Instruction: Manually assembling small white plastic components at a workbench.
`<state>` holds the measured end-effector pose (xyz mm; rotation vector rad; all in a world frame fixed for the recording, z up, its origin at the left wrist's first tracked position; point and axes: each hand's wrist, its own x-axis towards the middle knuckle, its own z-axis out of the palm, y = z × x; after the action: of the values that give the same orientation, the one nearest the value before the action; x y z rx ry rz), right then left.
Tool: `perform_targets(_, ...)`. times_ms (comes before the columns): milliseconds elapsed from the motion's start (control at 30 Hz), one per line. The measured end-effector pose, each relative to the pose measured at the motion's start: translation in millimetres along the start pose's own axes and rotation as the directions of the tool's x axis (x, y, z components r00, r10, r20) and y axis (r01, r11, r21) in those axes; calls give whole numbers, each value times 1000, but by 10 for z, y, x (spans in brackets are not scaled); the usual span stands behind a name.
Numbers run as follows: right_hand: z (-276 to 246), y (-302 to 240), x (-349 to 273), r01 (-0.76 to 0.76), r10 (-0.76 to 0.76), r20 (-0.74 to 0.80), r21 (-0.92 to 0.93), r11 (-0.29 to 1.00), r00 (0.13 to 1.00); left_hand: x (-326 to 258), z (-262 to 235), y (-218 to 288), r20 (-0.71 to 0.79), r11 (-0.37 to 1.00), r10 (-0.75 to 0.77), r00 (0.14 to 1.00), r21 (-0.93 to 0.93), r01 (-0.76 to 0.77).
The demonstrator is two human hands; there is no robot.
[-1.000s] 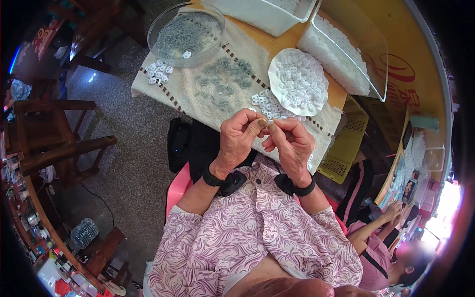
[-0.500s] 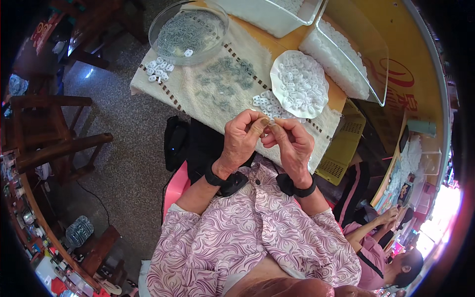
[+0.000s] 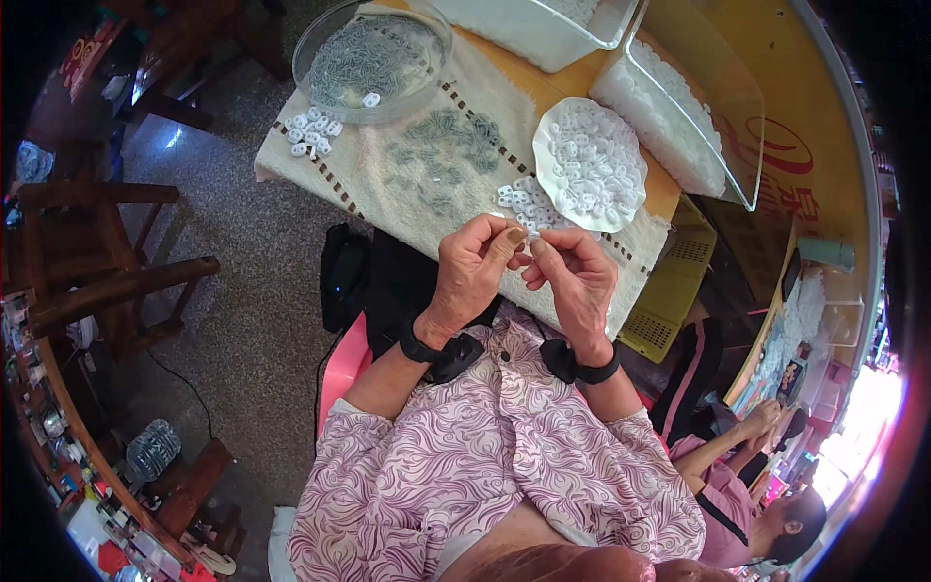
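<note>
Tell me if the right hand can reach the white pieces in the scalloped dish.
Probably yes: those white pieces lie in an open dish just beyond the right hand, with nothing covering them. Its fingers meet the left hand at a small whitish piece, so may need freeing first.

- Small white piece [image 3: 532,236]: largely covered, in the pinch grip of left hand [image 3: 473,267] and right hand [image 3: 580,276]; exact pose unclear.
- Loose white pieces [image 3: 527,200]: small, rounded, dark-looking holes; scattered on cloth [image 3: 369,167], just beyond the hands, beside scalloped white dish [image 3: 542,155].
- Grey pieces [image 3: 448,142]: small, slender; spread in a loose patch on the same cloth, left of those white pieces.
</note>
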<state>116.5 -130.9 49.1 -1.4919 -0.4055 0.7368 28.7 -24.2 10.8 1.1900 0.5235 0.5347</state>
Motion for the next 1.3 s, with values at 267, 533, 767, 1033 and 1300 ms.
perform_targets(267, 23, 50, -4, 29, -29, -6, -20, 999, 1000, 13, 20, 37, -26, 986, 89, 996, 147, -84)
perform_targets(533, 65, 51, 3, 70, -69, 6, -28, 997, 998, -5, 16, 34, -33, 964, 133, 991, 237, -122)
perform_targets(767, -21, 46, 39, -46, 44, 22, 113, 993, 999, -1, -7, 54, -7, 995, -72, 997, -70, 72)
perform_targets(1033, -35, 67, 25, -47, 43, 39, 115, 992, 998, -15, -42, 24, 27, 995, -98, 995, -12, 98)
perform_targets(1300, -160, -14, 3, -48, 52, -30, 134, 990, 998, 71, -170, 194, -126, 993, -80, 989, 76, 90)
